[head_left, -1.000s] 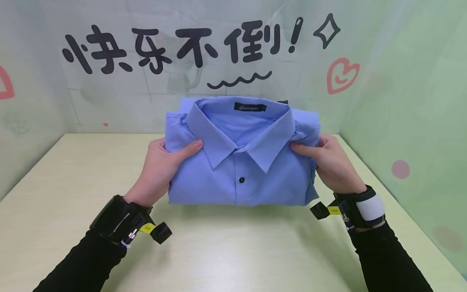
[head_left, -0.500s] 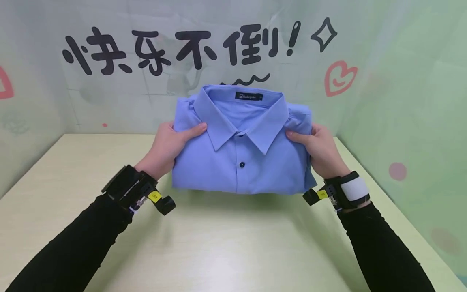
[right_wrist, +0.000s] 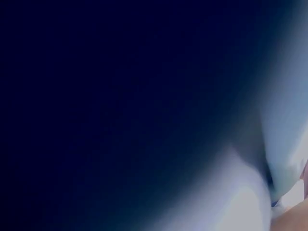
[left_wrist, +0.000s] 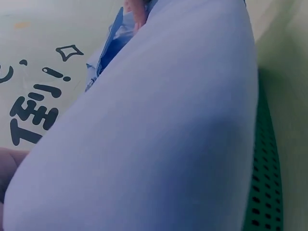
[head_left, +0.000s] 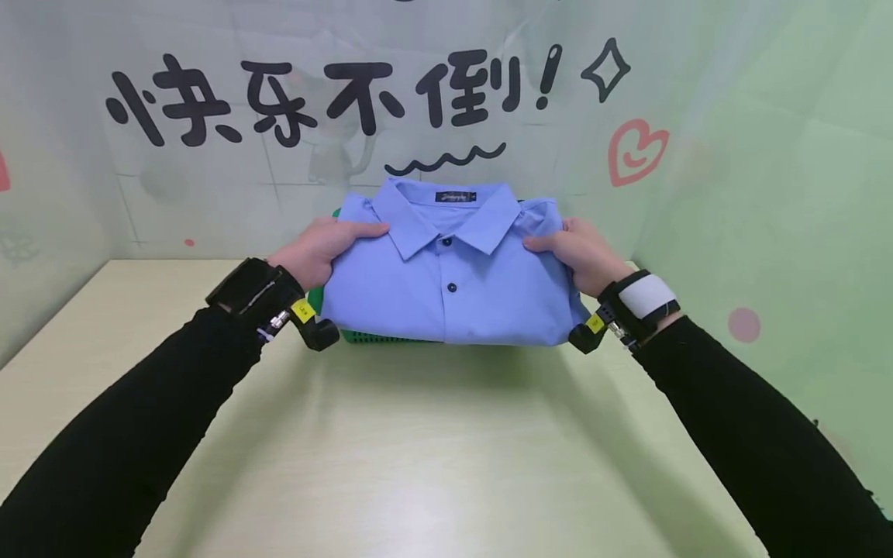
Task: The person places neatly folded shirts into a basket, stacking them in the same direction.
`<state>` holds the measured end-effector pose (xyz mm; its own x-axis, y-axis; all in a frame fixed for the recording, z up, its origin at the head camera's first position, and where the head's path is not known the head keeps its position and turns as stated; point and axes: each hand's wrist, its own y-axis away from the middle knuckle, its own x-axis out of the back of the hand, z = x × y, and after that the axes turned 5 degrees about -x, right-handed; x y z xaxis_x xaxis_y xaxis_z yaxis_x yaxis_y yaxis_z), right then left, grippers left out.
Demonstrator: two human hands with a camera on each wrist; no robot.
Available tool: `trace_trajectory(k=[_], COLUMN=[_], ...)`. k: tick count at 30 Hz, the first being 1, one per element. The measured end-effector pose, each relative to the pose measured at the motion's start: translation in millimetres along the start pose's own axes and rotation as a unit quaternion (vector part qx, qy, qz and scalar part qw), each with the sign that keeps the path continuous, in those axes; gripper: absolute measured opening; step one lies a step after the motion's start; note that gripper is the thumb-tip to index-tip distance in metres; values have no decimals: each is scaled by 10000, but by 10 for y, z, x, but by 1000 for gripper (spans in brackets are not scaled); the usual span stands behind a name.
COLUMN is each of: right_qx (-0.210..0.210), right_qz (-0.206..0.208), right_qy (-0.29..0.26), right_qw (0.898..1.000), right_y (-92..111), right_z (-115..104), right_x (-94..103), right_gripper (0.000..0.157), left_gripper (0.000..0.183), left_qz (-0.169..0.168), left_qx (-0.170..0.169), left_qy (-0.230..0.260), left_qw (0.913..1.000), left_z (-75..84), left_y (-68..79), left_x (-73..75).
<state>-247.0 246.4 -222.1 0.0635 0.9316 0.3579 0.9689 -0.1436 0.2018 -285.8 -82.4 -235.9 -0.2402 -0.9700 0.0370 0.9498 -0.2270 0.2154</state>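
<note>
A folded light-blue dress shirt point(head_left: 488, 298), collar up and facing me, is held out in front of both hands. My left hand point(head_left: 321, 246) grips its left edge, thumb on the front near the collar. On the opposite edge my right hand point(head_left: 582, 252) pinches the cloth the same way, thumb on top. Fingers behind the shirt are hidden. Behind and below it shows part of a green perforated basket point(head_left: 377, 338), also seen in the left wrist view as a green wall point(left_wrist: 267, 178). The right wrist view is mostly dark, blurred cloth point(right_wrist: 120, 106).
The pale wooden table point(head_left: 432, 449) stretches below the arms. At the back hangs a light curtain wall point(head_left: 230, 201) with dark lettering, and a green side wall point(head_left: 767, 232) stands to the right.
Both hands have moved forward, away from me, with the shirt, which rose and then sank a little. The green basket has come into view beneath it.
</note>
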Motion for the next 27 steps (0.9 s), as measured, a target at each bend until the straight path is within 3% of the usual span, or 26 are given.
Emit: trace_trajectory(k=[8,14,20,27], right_qx=[180,366,469,490], right_qz=[117,459,826,978], right_qy=[757,1215,1294,1359], right_qw=[9969,9908,9870,9847], right_y=[-122,-271,-468,-603], right_z=[-388,-624,-684,-597], right_x=[-65,-134,-215,-267], right_gripper=[19,29,29,31], left_gripper=[69,69,67,64], left_qz=[163,426,790,1270], left_qx=[-179,-270,-563,-649], left_qy=[-1107,-1662,-1802,-2227], left_qw=[9936,9848,9788,9644], left_z=[242,442,567,501], left_y=[-121,-233,-358,-552], left_x=[82,128,136,70])
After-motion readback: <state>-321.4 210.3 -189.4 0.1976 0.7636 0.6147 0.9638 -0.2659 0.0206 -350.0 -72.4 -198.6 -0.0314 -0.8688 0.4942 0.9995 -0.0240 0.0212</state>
